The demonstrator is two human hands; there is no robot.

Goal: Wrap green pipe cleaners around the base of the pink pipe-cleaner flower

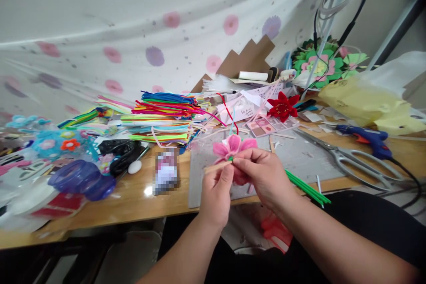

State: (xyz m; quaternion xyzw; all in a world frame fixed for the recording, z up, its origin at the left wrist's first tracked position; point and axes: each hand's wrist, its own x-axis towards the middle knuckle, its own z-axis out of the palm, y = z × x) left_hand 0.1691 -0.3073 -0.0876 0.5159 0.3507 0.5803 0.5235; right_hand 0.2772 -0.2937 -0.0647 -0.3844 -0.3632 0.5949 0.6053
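Basically, left hand [216,191] pinches the tan strip [215,167], right hand [266,175] pinches the flower [233,143] by its green bit [230,158], probably so petals [249,143] don't squish.

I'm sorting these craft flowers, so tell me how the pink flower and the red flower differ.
The pink flower has broad, rounded petals; the red flower has narrow, pointed ones. The pink flower is held between the left hand and right hand, while the red flower sits untouched farther back, by the palette. Both have several petals.
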